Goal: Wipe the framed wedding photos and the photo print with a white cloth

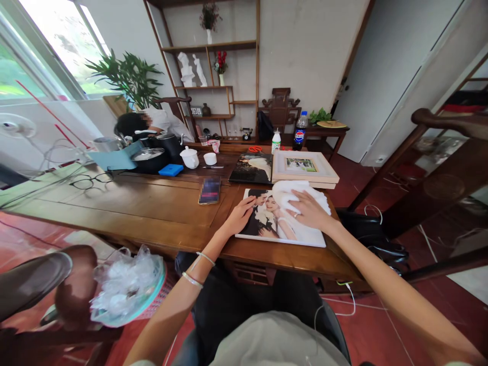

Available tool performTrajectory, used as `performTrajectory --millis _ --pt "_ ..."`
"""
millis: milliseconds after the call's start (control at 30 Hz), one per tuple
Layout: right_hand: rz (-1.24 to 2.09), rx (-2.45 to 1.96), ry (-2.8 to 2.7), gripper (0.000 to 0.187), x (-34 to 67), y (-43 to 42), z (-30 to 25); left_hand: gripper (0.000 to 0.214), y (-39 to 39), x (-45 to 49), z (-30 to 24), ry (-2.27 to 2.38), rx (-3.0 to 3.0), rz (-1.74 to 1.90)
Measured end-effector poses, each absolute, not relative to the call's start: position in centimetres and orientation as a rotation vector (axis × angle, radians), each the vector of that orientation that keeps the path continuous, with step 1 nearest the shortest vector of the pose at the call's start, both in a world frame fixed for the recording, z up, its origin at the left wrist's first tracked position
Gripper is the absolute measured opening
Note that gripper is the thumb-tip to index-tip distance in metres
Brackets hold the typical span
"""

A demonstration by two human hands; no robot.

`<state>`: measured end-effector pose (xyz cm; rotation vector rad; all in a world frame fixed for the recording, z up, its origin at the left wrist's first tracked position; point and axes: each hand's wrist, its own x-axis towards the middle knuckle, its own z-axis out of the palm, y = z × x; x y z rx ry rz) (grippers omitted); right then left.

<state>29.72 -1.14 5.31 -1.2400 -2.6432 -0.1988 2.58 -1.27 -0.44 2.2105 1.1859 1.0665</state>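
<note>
A large photo print (280, 223) of a couple lies flat on the wooden table (152, 213) in front of me. My left hand (240, 216) rests flat on its left edge with the fingers stretched out. My right hand (310, 211) presses a white cloth (295, 193) onto the upper right part of the print, fingers spread over the cloth. A ring shows on that hand, and bracelets circle my left wrist.
Behind lie a dark photo (253, 168) and a framed picture (305, 168). A phone (209, 190), glasses (89, 180), a blue box (171, 170), teaware, pots and bottles (300, 131) stand on the table. Another person (147, 122) sits at the far left. A basket with a plastic bag (127, 290) is at my left.
</note>
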Motion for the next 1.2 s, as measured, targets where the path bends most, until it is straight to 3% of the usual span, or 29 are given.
performTrajectory --millis 233,400,533,800,1200 --pt "-0.2 -1.311 -2.572 0.031 29.4 -8.7 4.3 0.04 -1.0 2.6 -1.1 1.214 2.265 1.047" --pt "0.013 -0.994 -2.736 0.027 27.3 -14.5 4.7 0.041 -0.6 2.4 -1.5 1.184 2.286 1.058" --pt "0.003 -0.958 -2.726 0.029 26.5 -11.3 4.9 0.043 -0.6 2.3 -1.5 1.174 2.308 1.042" --pt "-0.295 -1.416 -2.541 0.04 28.4 -1.3 5.1 0.042 -0.8 2.5 -1.2 1.184 2.269 1.025" --pt "0.071 -0.869 -2.835 0.027 26.5 -12.2 7.2 0.044 -1.0 2.5 -0.9 1.192 2.276 1.007"
